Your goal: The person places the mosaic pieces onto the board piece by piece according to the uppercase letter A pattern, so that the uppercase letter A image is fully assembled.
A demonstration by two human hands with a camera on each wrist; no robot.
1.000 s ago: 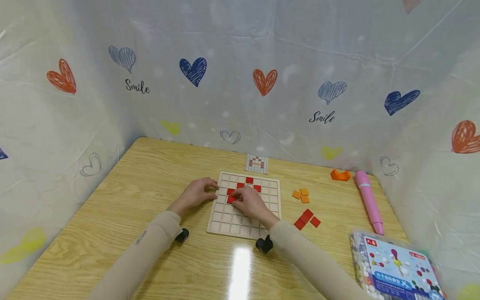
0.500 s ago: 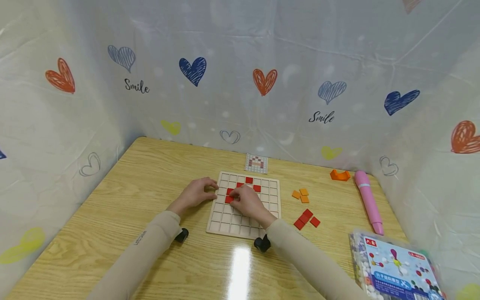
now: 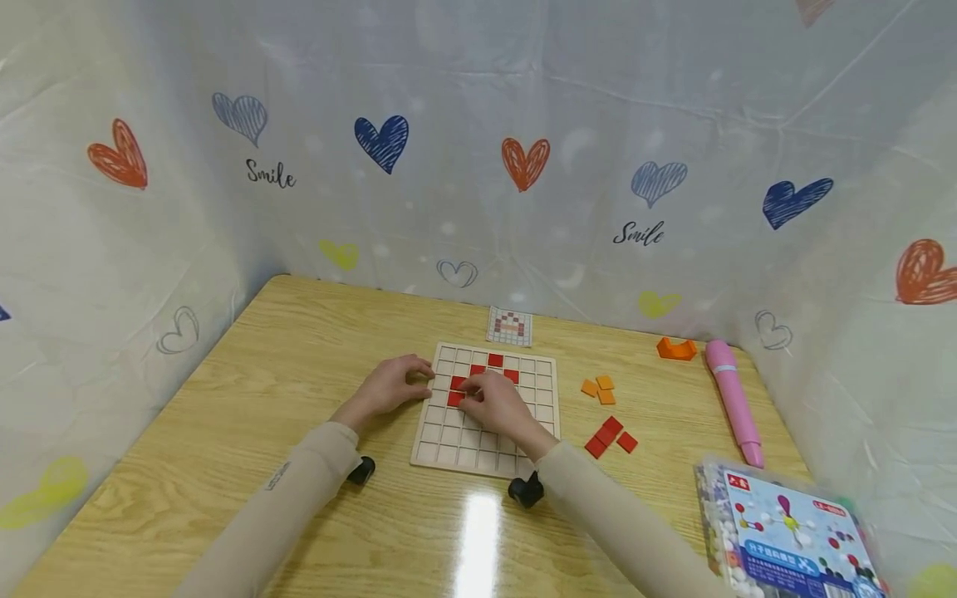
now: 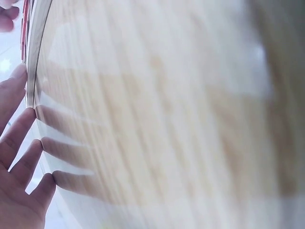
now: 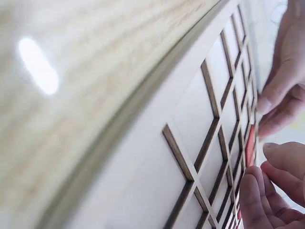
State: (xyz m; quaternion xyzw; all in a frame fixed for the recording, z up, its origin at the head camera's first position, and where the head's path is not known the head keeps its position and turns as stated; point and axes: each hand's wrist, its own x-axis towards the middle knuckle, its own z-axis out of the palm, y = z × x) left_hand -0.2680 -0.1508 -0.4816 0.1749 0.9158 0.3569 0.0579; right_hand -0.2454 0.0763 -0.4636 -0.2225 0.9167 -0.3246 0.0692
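Note:
A light wooden grid board (image 3: pixel 447 455) lies on the table, with several red square tiles (image 3: pixel 496 360) set in its upper cells. My left hand (image 3: pixel 389 384) rests at the board's left edge. In the left wrist view the spread fingers (image 4: pixel 19 131) of that hand touch the rim. My right hand (image 3: pixel 497 404) reaches over the board, its thumb and fingertips pinching at a red tile (image 3: pixel 455 399) in the left part of the grid. In the right wrist view a red tile (image 5: pixel 250 145) shows just past the fingertips, partly hidden by them.
Behind the board lies a small pattern card (image 3: pixel 510 326). To its right are orange tiles (image 3: pixel 605 383) and loose red tiles (image 3: pixel 604 437). Farther right are an orange holder (image 3: pixel 676 349), a pink pen-shaped stick (image 3: pixel 736 405) and a boxed molecule model set (image 3: pixel 792 531).
Red tiles under my right fingertips have shifted slightly left on the grid. My right hand stays over the same spot, and my left hand keeps its place at the board's edge.

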